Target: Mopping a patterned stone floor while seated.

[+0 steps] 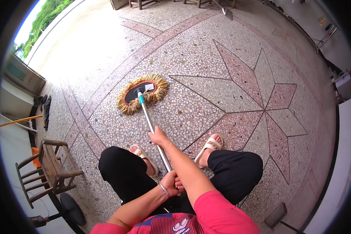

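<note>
A mop with a fringed yellow-brown oval head and a dark middle lies on the speckled stone floor ahead of me, left of centre. Its silver handle, with a teal collar near the head, slants back toward my lap. Partway down the handle, my right hand is wrapped round it. Closer to my body, my left hand, with a bracelet at the wrist, grips the handle's near end. My right forearm crosses beside that hand and partly hides its fingers.
A wooden chair stands at the left, near a round black base. A dustpan-like dark plate is at the lower right. My sandalled feet flank the handle. Wooden stool legs show at the far edge.
</note>
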A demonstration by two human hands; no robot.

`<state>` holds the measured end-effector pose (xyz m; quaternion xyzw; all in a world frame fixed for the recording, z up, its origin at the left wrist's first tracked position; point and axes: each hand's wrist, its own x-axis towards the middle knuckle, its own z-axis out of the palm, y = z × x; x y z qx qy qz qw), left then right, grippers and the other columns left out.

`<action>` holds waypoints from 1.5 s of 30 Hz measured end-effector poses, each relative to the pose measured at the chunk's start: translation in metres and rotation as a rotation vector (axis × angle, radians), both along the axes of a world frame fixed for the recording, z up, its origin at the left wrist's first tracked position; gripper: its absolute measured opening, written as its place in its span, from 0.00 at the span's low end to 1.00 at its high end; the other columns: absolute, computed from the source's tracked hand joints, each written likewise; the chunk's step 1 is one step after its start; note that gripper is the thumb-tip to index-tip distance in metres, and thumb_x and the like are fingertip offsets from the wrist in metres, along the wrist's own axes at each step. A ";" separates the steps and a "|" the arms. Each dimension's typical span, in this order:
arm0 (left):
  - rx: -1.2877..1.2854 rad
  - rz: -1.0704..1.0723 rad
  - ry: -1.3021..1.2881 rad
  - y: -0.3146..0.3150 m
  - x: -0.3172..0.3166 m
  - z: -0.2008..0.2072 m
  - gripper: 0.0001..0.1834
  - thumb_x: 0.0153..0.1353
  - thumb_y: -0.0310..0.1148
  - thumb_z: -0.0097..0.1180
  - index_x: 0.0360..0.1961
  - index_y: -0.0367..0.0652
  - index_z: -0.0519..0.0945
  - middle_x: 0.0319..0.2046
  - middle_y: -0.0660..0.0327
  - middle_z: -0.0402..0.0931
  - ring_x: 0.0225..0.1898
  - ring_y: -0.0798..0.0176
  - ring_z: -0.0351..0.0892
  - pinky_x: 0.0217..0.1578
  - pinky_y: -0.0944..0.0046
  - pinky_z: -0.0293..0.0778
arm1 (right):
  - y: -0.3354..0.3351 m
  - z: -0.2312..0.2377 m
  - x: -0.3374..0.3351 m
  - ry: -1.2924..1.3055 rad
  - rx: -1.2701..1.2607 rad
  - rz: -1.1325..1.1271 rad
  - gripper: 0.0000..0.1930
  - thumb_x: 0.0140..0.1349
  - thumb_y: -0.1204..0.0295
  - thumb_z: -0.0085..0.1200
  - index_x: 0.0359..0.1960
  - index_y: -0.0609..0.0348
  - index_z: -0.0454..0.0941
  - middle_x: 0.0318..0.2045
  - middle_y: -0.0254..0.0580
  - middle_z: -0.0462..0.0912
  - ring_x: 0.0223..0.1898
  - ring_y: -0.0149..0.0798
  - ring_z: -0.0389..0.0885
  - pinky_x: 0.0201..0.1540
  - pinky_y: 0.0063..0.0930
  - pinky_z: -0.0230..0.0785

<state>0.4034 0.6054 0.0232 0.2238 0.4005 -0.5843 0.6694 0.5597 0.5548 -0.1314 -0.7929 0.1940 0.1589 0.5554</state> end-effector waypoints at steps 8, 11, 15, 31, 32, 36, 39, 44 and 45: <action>0.003 -0.618 -0.159 -0.079 0.032 -0.038 0.20 0.62 0.41 0.48 0.15 0.56 0.57 0.08 0.77 0.48 0.08 0.78 0.44 0.10 0.74 0.39 | -0.218 0.000 -0.057 0.077 -0.047 -0.791 0.18 0.60 0.63 0.47 0.40 0.69 0.64 0.26 0.48 0.75 0.15 0.40 0.75 0.18 0.31 0.69; -0.020 -0.726 -0.223 -0.097 0.034 -0.046 0.17 0.61 0.41 0.50 0.17 0.55 0.61 0.09 0.76 0.51 0.07 0.79 0.44 0.09 0.75 0.38 | -0.257 0.013 -0.109 0.166 -0.008 -1.123 0.19 0.61 0.67 0.43 0.45 0.75 0.62 0.33 0.60 0.77 0.25 0.48 0.81 0.22 0.36 0.76; -0.032 -0.952 -0.324 -0.117 0.047 -0.046 0.16 0.61 0.43 0.50 0.19 0.52 0.64 0.09 0.76 0.53 0.07 0.80 0.46 0.08 0.76 0.39 | -0.295 -0.019 -0.147 0.345 -0.130 -1.329 0.18 0.62 0.68 0.38 0.46 0.74 0.62 0.36 0.63 0.76 0.28 0.51 0.81 0.26 0.36 0.77; -0.018 -0.030 -0.036 -0.077 0.044 0.029 0.16 0.60 0.36 0.45 0.16 0.53 0.59 0.10 0.75 0.48 0.10 0.76 0.47 0.14 0.73 0.47 | -0.137 0.039 0.032 0.109 0.104 -0.320 0.19 0.56 0.66 0.50 0.40 0.73 0.65 0.21 0.46 0.75 0.15 0.40 0.75 0.17 0.32 0.69; -0.002 -0.004 -0.053 -0.077 0.042 0.030 0.17 0.60 0.38 0.44 0.16 0.53 0.58 0.10 0.74 0.47 0.10 0.75 0.46 0.13 0.73 0.45 | -0.121 0.021 0.040 0.085 0.084 -0.212 0.21 0.54 0.65 0.51 0.41 0.74 0.66 0.24 0.51 0.77 0.16 0.41 0.77 0.20 0.33 0.71; 0.042 0.124 -0.039 -0.052 0.047 0.017 0.18 0.61 0.40 0.42 0.14 0.52 0.61 0.09 0.74 0.50 0.09 0.74 0.48 0.14 0.72 0.47 | -0.025 0.004 0.059 0.007 0.060 0.045 0.29 0.51 0.62 0.52 0.52 0.69 0.63 0.41 0.63 0.77 0.44 0.53 0.78 0.47 0.38 0.70; -0.005 0.048 -0.027 -0.069 0.052 0.023 0.19 0.61 0.42 0.42 0.13 0.52 0.61 0.08 0.74 0.50 0.09 0.74 0.49 0.14 0.72 0.47 | -0.034 -0.056 0.063 -0.646 -0.732 -0.172 0.30 0.52 0.61 0.53 0.54 0.65 0.62 0.40 0.60 0.78 0.45 0.53 0.77 0.50 0.38 0.67; -0.024 0.022 -0.026 -0.080 0.079 0.020 0.19 0.61 0.42 0.41 0.13 0.52 0.61 0.08 0.75 0.50 0.09 0.74 0.48 0.14 0.72 0.47 | -0.087 0.021 0.076 0.034 -0.110 0.058 0.20 0.53 0.62 0.55 0.41 0.65 0.71 0.35 0.54 0.80 0.37 0.48 0.80 0.40 0.37 0.73; -0.040 -0.077 -0.029 -0.091 0.086 0.024 0.19 0.62 0.42 0.40 0.13 0.52 0.61 0.08 0.75 0.50 0.09 0.74 0.48 0.13 0.72 0.46 | -0.113 0.023 0.075 0.039 -0.117 0.042 0.20 0.53 0.62 0.55 0.41 0.65 0.71 0.35 0.54 0.80 0.37 0.48 0.80 0.40 0.37 0.73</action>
